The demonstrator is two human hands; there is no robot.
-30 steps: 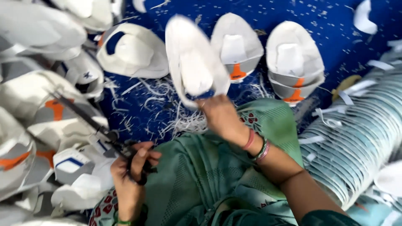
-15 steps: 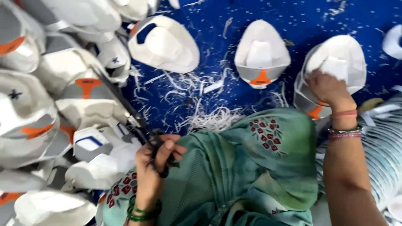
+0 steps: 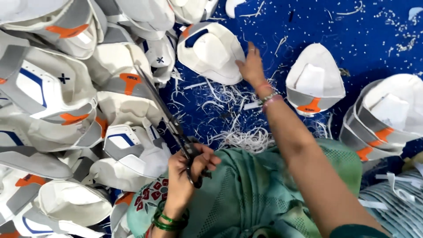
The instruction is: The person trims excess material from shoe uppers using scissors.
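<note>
My left hand [image 3: 187, 174] grips the handles of long dark scissors [image 3: 165, 117], whose blades point up and left over the pile of white shoe uppers. My right hand [image 3: 251, 66] reaches forward across the blue cloth and touches the edge of a white shoe upper with a blue patch [image 3: 211, 53]; its fingers lie on the piece, and a firm hold cannot be made out. Bangles ring both wrists. A green patterned garment [image 3: 264, 194] covers my lap below the hands.
A large heap of white, grey and orange shoe uppers [image 3: 57, 110] fills the left side. Single uppers [image 3: 315, 81] and a nested stack [image 3: 387, 119] lie at the right on the blue cloth [image 3: 352, 31]. White trimmed strips [image 3: 238, 128] litter the middle. Stacked grey pieces [image 3: 396, 202] sit lower right.
My right hand left the stack of uppers at the right and swung left to the blue-patched upper. The left hand kept the scissors and barely moved.
</note>
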